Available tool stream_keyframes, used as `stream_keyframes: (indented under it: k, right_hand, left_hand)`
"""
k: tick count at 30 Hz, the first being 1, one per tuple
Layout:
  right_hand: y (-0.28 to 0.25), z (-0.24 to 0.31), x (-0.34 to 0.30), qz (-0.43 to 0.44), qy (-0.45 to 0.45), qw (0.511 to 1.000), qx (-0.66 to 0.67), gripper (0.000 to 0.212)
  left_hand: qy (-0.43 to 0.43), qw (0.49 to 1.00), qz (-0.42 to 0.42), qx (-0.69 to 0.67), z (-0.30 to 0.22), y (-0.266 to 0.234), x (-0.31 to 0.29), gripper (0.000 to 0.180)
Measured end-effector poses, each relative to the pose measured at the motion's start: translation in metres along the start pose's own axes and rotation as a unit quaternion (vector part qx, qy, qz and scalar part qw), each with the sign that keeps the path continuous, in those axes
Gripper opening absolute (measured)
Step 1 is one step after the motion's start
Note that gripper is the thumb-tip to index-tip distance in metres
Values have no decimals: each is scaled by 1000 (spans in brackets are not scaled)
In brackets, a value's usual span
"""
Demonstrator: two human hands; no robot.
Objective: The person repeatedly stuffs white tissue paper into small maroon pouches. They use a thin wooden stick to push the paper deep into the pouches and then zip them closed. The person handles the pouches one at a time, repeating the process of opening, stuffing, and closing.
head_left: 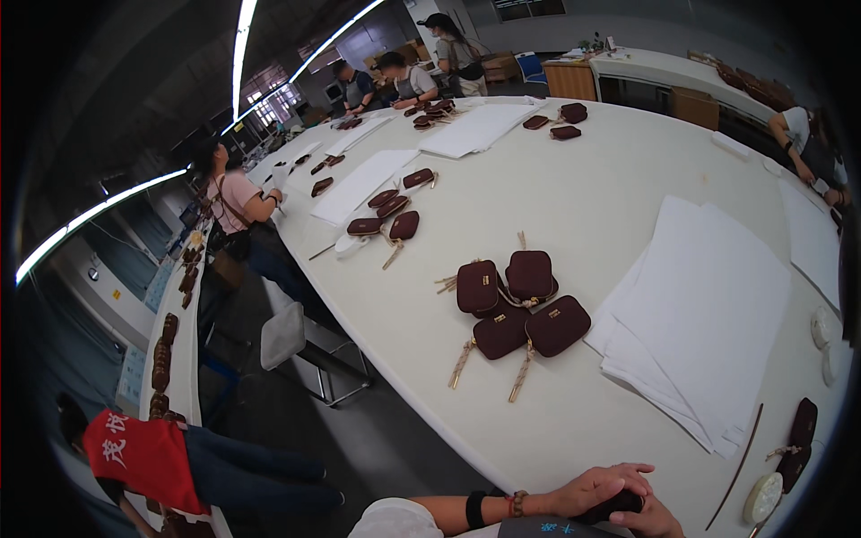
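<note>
At the lower edge, close to my body, my left hand [578, 491] is closed around a small dark maroon zip pouch [610, 507]. My right hand [660, 520] grips the same pouch from the other side; its fingers are partly cut off by the frame. Ahead on the white table [430, 386] lies a cluster of several like pouches [558, 325], some stacked, with braided cord pulls ending in gold tips. Loose white paper sheets [695, 314] are spread to the right of them. A thin brown strip [735, 466] rests right of my hands.
More maroon pouches [795, 448] and a round pale roll [763, 498] sit at the right rim. Further groups of pouches [392, 213] and paper stacks run up the table. A grey stool [284, 336] stands left. Co-workers [235, 193] stand along the table; one in a red vest [143, 457] bends.
</note>
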State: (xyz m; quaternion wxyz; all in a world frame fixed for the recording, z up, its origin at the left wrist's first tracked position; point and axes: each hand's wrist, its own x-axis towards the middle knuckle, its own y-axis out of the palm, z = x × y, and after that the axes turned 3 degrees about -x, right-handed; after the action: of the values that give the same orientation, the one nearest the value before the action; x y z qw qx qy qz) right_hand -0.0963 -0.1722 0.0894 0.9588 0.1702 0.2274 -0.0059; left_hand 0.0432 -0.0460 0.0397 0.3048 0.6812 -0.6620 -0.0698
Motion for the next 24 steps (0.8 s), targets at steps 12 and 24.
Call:
stream_keyframes:
  k: [12,24]
  right_hand:
    - [-7,-22,14,138,67,975,-164,56]
    - [1,-20,27,25,135,984,-117,68]
  left_hand:
    - [-120,990,-18,-65,3,-1,-7,51]
    - [-116,985,-107,-74,11,-6,-9,47]
